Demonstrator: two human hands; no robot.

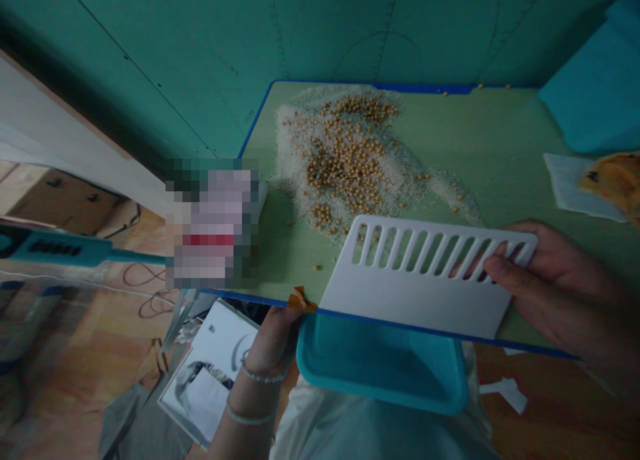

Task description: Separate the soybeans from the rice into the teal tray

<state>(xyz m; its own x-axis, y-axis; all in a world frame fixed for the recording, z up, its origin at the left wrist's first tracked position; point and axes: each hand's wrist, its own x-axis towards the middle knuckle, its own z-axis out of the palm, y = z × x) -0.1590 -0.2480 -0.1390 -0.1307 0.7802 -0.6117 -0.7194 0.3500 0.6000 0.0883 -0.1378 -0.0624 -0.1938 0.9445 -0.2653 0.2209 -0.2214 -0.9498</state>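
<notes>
My right hand (560, 290) grips the right end of a white slotted scraper (425, 280), which stands on the near part of a green board (500, 147). A pile of soybeans mixed with white rice (350, 157) lies on the board just beyond the scraper. My left hand (274, 343) is closed on the left rim of a teal plastic tray (385, 363), held under the board's near blue edge, below the scraper. The tray looks empty.
A blurred-out object (213, 223) sits at the board's left edge. A teal box (595, 93) and a white sheet with a yellow packet (613, 180) lie at the right. Papers (210, 373) lie on the wooden floor below.
</notes>
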